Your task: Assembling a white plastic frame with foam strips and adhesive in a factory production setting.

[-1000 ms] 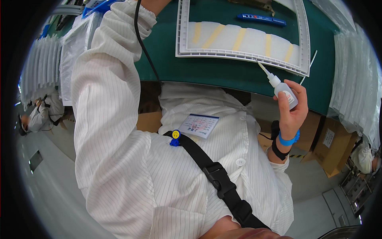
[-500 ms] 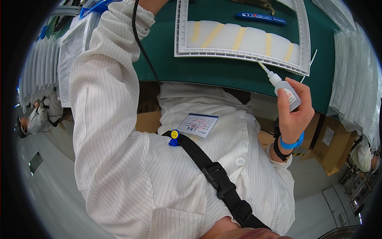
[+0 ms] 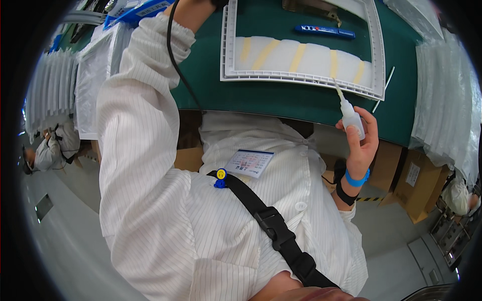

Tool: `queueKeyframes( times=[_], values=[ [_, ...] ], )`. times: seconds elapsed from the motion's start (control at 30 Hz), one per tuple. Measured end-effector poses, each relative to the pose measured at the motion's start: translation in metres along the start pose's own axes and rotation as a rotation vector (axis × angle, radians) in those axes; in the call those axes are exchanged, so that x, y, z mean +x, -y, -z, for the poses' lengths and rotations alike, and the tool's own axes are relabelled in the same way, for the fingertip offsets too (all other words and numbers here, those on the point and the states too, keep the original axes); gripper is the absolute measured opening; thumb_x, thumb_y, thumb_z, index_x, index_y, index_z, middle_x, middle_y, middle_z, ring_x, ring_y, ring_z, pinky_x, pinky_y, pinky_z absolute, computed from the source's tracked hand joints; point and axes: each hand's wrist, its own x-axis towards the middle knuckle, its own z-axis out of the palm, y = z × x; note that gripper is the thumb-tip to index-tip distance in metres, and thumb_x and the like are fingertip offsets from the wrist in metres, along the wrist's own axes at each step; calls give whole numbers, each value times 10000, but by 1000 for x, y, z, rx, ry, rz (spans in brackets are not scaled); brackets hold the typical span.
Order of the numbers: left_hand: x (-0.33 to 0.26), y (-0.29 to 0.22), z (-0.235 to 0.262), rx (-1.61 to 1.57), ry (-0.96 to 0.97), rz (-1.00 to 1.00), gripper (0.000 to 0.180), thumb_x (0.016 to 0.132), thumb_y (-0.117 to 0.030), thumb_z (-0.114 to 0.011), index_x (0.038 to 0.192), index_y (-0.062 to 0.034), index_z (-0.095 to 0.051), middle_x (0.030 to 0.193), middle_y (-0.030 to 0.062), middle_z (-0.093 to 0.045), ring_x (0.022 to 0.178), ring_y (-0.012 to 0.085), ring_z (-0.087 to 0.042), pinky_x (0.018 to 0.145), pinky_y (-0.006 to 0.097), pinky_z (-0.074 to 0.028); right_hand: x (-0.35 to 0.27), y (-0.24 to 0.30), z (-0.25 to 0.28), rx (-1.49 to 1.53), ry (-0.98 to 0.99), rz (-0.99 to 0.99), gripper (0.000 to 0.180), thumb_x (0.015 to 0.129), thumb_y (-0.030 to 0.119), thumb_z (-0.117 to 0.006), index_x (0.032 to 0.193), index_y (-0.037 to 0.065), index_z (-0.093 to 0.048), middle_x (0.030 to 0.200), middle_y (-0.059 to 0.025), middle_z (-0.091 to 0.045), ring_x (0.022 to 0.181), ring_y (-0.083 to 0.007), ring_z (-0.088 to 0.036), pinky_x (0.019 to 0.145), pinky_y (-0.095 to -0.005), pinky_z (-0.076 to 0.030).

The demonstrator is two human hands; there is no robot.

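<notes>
Pinching bottle (image 3: 353, 123): right grip (image 3: 362, 144); nozzle (image 3: 342, 96) shifted rightward along frame (image 3: 301, 79) by surface's (image 3: 281, 104) near edge, suggesting progress; left grip's state hidden.

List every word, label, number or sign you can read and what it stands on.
Wording isn't copied out here, only where it stands:
Blue pen-shaped tool: pale printing on its side.
Blue bin: characters on a pale label.
Chest badge: rows of print, too small to read.
Cardboard box: white label, too small to read.
Round yellow pin: smiley face.
Bottle in the right hand: nothing readable.
</notes>
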Motion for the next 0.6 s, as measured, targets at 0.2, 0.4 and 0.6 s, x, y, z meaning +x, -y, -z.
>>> queueKeyframes(
  times=[0.2,0.4,0.6],
  values=[
    [-59,-41,45,-162,-440,72,215,882,-85,-609,1076,-24,-680,951,140,-666,774,267,-648,683,331,-502,0,-1,16,88,10,6,360,887,61,-611,1227,7,-506,1033,-143,-671,978,-176,-625,844,-295,-465],
    [-134,-63,57,-272,-611,297,187,914,0,-561,1067,5,-668,849,69,-638,694,119,-576,624,234,-445,32,8,72,-93,-196,71,335,935,76,-581,1247,1,-488,1112,-149,-666,1029,-163,-607,909,-291,-440],
    [-156,-42,37,-310,-662,255,184,915,35,-525,1036,18,-661,772,65,-635,705,121,-596,637,239,-463,94,-26,152,-256,-329,-2,377,943,98,-613,1265,-23,-457,1245,-176,-619,1125,-199,-584,990,-327,-438]
  ],
)
